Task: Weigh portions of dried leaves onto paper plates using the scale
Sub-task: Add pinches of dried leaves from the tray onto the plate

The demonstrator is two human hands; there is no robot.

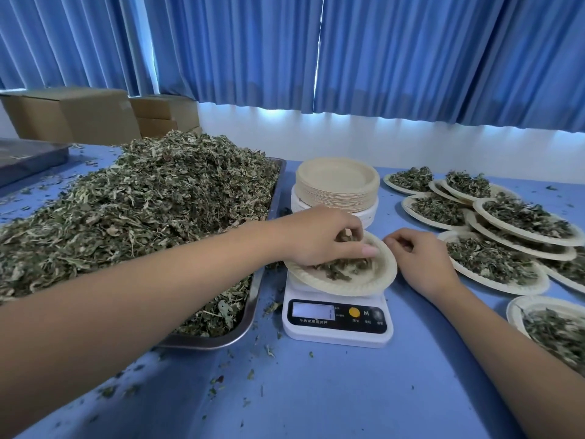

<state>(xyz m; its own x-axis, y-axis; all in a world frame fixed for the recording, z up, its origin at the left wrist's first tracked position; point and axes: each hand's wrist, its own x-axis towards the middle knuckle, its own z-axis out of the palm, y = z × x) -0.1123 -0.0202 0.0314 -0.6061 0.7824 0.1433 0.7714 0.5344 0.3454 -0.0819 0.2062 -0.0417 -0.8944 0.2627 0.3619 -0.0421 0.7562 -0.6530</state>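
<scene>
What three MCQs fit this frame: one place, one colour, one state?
1. Relative to the scale, the plate stack is: A) left of it B) behind it C) on top of it
2. The scale's round button is: A) yellow B) red C) green
3. The left hand is: A) flat and empty B) gripping the scale C) pinching leaves over the plate

Key: 1 B, the stack stands just past the scale. 2 A, the button shows yellow on the dark strip. 3 C, its fingers curl on leaves above the plate.
</scene>
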